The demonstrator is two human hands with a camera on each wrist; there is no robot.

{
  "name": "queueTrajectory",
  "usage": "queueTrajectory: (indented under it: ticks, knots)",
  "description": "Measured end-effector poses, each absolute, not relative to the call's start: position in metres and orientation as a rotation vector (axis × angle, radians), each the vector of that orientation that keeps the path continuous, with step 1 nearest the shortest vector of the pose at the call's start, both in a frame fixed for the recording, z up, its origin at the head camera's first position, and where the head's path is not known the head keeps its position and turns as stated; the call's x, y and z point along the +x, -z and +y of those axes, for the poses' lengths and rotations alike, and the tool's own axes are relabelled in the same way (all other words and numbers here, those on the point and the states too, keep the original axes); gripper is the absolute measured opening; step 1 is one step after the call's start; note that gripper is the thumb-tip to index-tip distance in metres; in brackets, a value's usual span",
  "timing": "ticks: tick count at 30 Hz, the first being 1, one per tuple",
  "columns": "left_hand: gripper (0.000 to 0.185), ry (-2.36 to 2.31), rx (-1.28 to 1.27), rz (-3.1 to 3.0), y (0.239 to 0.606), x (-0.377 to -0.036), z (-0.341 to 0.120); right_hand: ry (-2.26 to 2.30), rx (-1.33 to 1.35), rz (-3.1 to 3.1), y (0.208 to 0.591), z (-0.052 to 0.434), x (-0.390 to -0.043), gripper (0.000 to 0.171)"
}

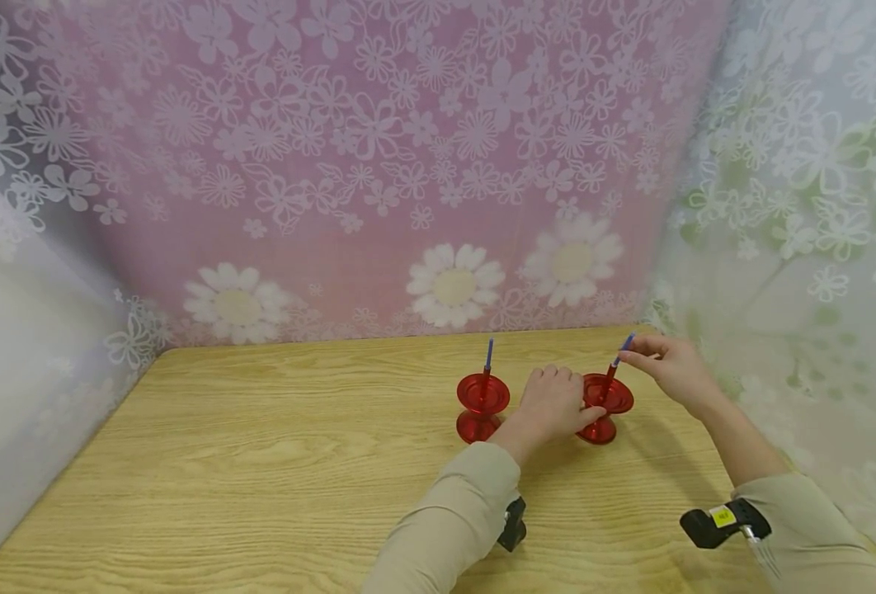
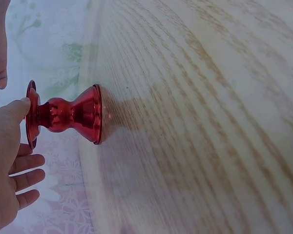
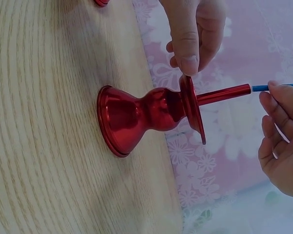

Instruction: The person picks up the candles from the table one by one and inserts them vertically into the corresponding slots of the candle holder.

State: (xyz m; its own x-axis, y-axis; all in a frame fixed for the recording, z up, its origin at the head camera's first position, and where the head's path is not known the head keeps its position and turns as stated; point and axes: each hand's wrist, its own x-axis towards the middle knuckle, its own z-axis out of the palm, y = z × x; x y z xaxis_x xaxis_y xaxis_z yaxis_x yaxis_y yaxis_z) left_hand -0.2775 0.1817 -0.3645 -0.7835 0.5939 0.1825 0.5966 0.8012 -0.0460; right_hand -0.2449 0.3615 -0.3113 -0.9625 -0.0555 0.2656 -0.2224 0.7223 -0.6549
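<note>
Two shiny red candlesticks stand on the table. My left hand (image 1: 549, 404) grips the dish rim of the right candlestick (image 1: 619, 399), its thumb on the edge, as the right wrist view also shows. This candlestick (image 3: 122, 117) has a flared foot, a round stem and a thin tube rising from the dish. Between thumb and fingertips, my right hand (image 1: 677, 378) pinches a slim blue candle (image 3: 260, 88), its lower end at the mouth of the tube. Whether the end is inside the tube, I cannot tell.
To the left of my left hand is the other red candlestick (image 1: 475, 396), with a thin blue candle (image 1: 489, 353) upright in its tube. Both stand on a wood-grain table (image 1: 260, 445). Flower-patterned curtains (image 1: 349, 165) hang behind and at the sides.
</note>
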Motion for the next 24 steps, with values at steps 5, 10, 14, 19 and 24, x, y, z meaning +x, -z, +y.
queueTrajectory:
  ticks: [5, 10, 14, 19, 24]
  knots:
    - [0.055, -0.013, -0.924, -2.806, 0.3640, -0.2771, 0.1826, -1.026, 0.227, -2.691, 0.3122, 0.3604, -0.2453, 0.036]
    - [0.056, -0.021, -0.920, -2.809, 0.3642, -0.2771, 0.1833, -0.959, 0.253, -2.689, 0.3130, 0.3597, -0.2469, 0.035]
    - [0.055, -0.004, -0.923, -2.807, 0.3638, -0.2774, 0.1833, -0.939, 0.265, -2.683, 0.3139, 0.3604, -0.2488, 0.034]
    - [0.053, 0.000, -0.928, -2.805, 0.3619, -0.2775, 0.1825, -0.939, 0.278, -2.683, 0.3149, 0.3613, -0.2507, 0.035]
    - [0.052, -0.003, -0.932, -2.819, 0.3617, -0.2766, 0.1826, -0.939, 0.279, -2.696, 0.3164, 0.3627, -0.2504, 0.036]
